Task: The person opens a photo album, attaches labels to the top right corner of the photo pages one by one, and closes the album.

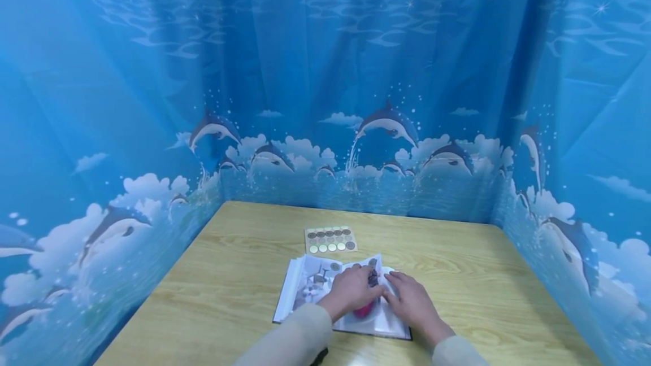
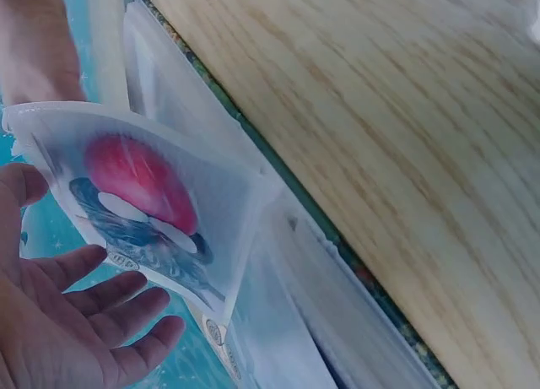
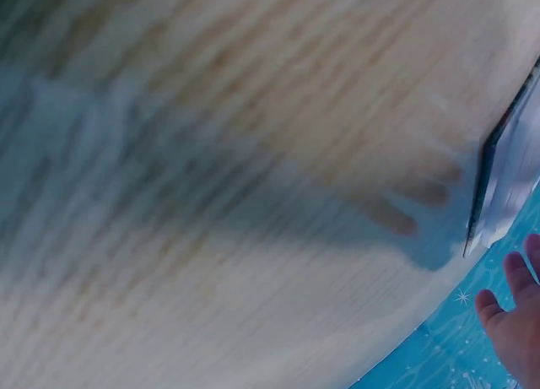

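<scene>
An album [image 1: 289, 292] with clear-sleeved pages lies spread on the table. One page [image 2: 224, 195] stands lifted, showing a red and dark blue printed picture [image 2: 143, 182]. My left hand [image 1: 353, 290] is over the right half of the album. Its fingers [image 2: 126, 305] are spread and loosely bent beside the raised page's edge. At the album's right side is my right hand [image 1: 413, 304], its thumb near the left hand's. In the left wrist view the raised page hides the right hand's fingers. In the right wrist view the right hand [image 3: 516, 321] has its fingers apart.
A card [image 1: 330, 240] with rows of round, coin-like discs lies just beyond the album on the wooden table [image 1: 229, 264]. Blue dolphin-print curtains [image 1: 325, 72] enclose the table's back and sides. A small dark object [image 1: 319, 356] shows beside the left sleeve.
</scene>
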A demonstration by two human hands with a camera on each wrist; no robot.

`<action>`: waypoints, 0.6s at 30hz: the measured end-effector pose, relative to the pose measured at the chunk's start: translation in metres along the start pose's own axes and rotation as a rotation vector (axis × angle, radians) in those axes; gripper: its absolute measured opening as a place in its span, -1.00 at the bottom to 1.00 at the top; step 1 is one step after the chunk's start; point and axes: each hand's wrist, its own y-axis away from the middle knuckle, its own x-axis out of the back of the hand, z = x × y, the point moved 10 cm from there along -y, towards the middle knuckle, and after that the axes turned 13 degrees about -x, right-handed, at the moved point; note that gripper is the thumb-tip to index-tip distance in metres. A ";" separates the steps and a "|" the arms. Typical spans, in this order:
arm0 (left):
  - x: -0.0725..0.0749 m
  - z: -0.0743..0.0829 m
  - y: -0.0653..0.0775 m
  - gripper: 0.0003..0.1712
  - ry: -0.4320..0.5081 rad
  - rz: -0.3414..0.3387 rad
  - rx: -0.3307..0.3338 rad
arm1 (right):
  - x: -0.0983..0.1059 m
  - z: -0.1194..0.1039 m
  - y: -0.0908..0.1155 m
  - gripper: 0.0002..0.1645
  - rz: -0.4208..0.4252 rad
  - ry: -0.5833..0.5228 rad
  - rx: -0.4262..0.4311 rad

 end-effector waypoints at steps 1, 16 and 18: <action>0.001 0.000 0.000 -0.37 0.008 0.000 -0.005 | -0.001 0.000 0.001 -0.49 -0.008 0.015 0.003; 0.018 -0.009 0.007 -0.60 0.177 -0.011 -0.009 | -0.016 0.003 0.007 -0.46 -0.135 0.124 -0.019; 0.022 -0.012 0.009 -0.59 0.220 -0.011 -0.010 | -0.016 0.002 0.007 -0.45 -0.135 0.118 -0.016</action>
